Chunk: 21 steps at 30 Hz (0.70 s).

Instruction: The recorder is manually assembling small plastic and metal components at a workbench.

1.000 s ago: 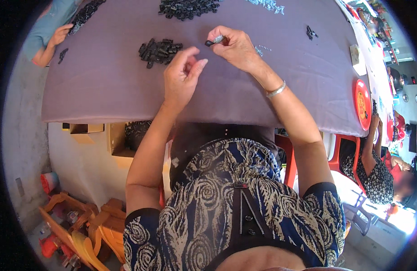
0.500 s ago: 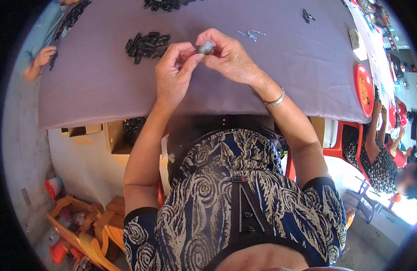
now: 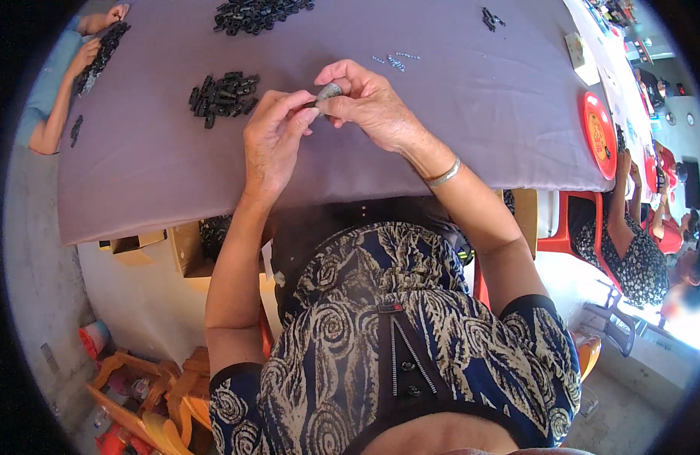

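Both my hands meet above the near part of the purple-grey tablecloth (image 3: 471, 136). My left hand (image 3: 278, 129) pinches a small dark piece (image 3: 310, 105) between thumb and fingers. Close against it, my right hand (image 3: 365, 102) has its thumb and fingers bent together. At those fingertips is a small grey, rounded thing (image 3: 329, 92); whether it is held or wrapped around a finger is unclear. Left of my left hand lies a pile of small black parts (image 3: 222, 97). Beyond my right hand are several thin silvery pins or springs (image 3: 397, 62).
A larger black pile (image 3: 262, 14) lies farther off. At the left, a co-worker's hand (image 3: 88, 54) is at a row of black parts (image 3: 103, 57). To the right are a red plate (image 3: 599, 136), a small box (image 3: 582, 59) and a few black parts (image 3: 492, 19). Open cartons (image 3: 184, 246) stand below the table.
My hands have shifted slightly left and down in the picture, still together, as the whole view moved. More of the dark piece shows. The co-worker's arms reach farther into view.
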### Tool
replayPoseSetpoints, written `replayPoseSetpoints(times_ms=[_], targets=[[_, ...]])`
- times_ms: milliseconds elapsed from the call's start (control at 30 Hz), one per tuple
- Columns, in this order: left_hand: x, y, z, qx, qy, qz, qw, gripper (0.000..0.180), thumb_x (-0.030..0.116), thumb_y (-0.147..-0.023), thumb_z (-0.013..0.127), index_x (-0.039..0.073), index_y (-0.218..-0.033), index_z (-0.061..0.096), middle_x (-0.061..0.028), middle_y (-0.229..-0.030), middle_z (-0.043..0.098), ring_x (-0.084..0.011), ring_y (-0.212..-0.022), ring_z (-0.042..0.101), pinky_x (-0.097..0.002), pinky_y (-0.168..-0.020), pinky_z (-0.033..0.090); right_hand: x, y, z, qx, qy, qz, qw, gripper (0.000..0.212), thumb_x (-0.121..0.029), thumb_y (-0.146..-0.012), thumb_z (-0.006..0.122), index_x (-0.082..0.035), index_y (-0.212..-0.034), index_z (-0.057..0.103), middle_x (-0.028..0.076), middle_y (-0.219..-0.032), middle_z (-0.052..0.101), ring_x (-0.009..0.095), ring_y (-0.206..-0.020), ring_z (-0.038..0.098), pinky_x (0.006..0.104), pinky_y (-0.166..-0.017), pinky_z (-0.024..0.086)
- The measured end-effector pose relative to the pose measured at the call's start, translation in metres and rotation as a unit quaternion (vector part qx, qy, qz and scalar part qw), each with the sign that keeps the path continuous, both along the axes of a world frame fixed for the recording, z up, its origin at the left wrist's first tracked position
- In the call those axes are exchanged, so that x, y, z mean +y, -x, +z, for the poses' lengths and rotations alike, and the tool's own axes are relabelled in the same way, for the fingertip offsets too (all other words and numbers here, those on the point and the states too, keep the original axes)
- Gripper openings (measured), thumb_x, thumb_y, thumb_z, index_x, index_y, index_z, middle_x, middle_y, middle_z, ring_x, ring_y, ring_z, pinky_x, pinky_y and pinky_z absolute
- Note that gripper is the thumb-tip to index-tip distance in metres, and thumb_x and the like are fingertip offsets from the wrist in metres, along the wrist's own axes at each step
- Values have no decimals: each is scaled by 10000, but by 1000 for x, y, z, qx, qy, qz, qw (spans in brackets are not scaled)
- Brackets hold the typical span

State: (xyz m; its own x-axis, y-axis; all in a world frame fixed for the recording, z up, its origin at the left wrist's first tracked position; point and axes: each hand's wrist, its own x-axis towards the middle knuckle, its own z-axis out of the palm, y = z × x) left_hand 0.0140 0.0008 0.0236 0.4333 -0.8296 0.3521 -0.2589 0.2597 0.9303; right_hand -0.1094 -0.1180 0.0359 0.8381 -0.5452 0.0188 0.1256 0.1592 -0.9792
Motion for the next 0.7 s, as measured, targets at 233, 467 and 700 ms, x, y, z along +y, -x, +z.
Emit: replayPoseSetpoints(times_ms=[233,467,700], targets=[[2,1,-2,9,-38,1,999,143,20,-853,616,-12,-992,625,-53,-890,553,-102,-736,568,-228,-623,499,-14,8,8,98,130,-32,986,73,-86,-877,607,-42,-934,618,-21,-827,608,54,-672,539,207,-599,472],[1,3,-9,161,-39,-37,986,163,56,-890,578,-16,-1035,596,-50,-876,587,-123,-737,597,-244,-640,512,-72,23,15,176,623,-140,750,146,-25,-822,604,-22,-964,635,69,-866,625,232,-774,610,322,-691,500],[3,0,-8,239,-45,-54,968,201,104,-910,564,7,-1085,589,-85,-960,622,-160,-830,623,-283,-688,535,-72,4,5,282,793,-39,539,185,-21,-771,611,-28,-954,634,90,-839,580,271,-838,591,377,-794,459]])
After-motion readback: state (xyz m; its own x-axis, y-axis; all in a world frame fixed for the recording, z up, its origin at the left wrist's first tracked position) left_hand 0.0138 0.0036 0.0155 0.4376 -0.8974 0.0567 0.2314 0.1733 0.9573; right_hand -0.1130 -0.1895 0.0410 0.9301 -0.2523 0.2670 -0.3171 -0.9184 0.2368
